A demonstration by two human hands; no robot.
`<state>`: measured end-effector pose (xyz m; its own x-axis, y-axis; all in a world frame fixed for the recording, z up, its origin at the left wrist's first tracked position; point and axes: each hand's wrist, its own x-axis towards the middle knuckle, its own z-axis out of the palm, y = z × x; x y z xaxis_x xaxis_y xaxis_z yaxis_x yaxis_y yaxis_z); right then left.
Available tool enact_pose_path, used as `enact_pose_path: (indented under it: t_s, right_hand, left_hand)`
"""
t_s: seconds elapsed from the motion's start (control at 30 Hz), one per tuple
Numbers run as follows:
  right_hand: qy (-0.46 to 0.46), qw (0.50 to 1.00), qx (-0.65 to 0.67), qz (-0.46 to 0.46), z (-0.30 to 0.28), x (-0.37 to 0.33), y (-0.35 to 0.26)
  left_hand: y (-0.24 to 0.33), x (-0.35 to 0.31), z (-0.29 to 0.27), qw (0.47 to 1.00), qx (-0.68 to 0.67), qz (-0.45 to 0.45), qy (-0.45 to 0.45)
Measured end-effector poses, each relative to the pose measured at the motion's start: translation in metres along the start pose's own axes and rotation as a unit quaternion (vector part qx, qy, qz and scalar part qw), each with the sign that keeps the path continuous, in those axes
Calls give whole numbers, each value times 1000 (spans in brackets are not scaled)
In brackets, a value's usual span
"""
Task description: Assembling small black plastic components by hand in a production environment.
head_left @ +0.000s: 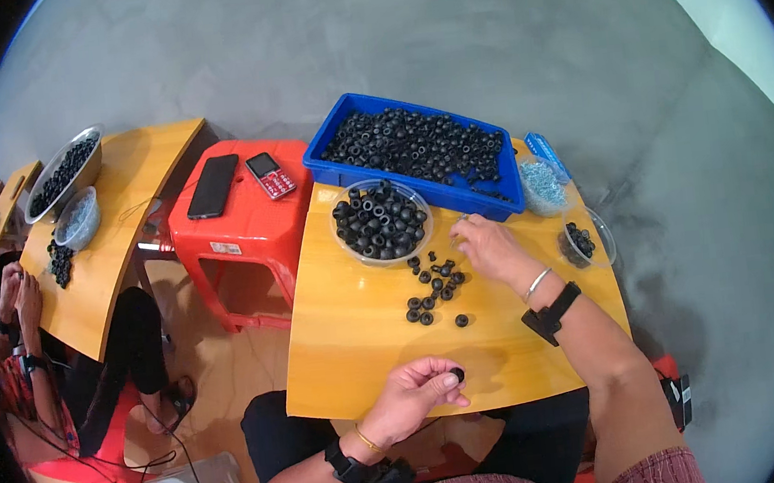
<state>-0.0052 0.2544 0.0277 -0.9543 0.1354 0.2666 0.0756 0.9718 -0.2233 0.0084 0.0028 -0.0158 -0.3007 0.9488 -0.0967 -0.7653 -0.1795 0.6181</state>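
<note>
My left hand is closed near the table's front edge, thumb and fingers pinching a small round black part. Further off, my right hand reaches over the table with its fingertips drawn together; whether something tiny sits in them I cannot make out. To its left lie several loose black round parts, some showing a hole, with smaller black pieces behind them. A clear round bowl heaped with black hollow parts stands beyond these. Behind it, a blue tray holds many more small black pieces.
Right of the tray sit a tub of bluish small pieces and a clear cup with black parts. A red stool at left bears a black phone and a red keypad phone. A person's hands work at another table.
</note>
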Motion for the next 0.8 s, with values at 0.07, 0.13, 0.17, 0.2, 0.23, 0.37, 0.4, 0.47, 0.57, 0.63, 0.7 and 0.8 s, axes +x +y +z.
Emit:
enact_pose_path:
  t_s: [0.07, 0.13, 0.17, 0.2, 0.23, 0.37, 0.4, 0.47, 0.57, 0.63, 0.7, 0.8]
  right_hand:
    - [-40, 998, -35, 18, 5, 5, -2]
    - [-42, 998, -46, 9, 5, 7, -6]
    - [-41, 997, -60, 0, 4, 5, -8]
    - [-45, 997, -60, 1, 4, 1, -5]
    - [2, 1000, 1, -4, 3, -4, -3]
    - [37, 973, 216, 76, -24, -36, -34]
    - [34, 973, 217, 77, -30, -46, -44]
    - [6, 945, 308, 113, -34, -66, -65]
    - [16, 936, 345, 68, -35, -89, -88]
    - [13, 923, 377, 76, -31, -97, -98]
    - [-8, 910, 409, 74, -30, -102, -106]
    - [-10, 901, 426, 83, -26, -106, -106]
  left_hand:
    - [-1, 0, -3, 1000, -8, 18, -24]
    - [0, 0, -5, 999, -10, 18, -24]
    - [1, 0, -5, 999, -10, 20, -27]
    - [0, 1, -5, 999, -10, 19, -26]
    - [0, 2, -4, 999, -13, 19, -24]
    - [0, 6, -6, 998, -47, 27, -14]
    - [0, 7, -7, 997, -60, 33, -25]
    - [2, 6, -7, 996, -76, 43, -30]
    - [4, 4, -5, 995, -92, 43, -21]
    - [2, 5, -6, 995, -88, 47, -20]
    - [2, 5, -5, 995, -83, 51, -19]
    - [1, 5, -4, 996, -69, 59, -26]
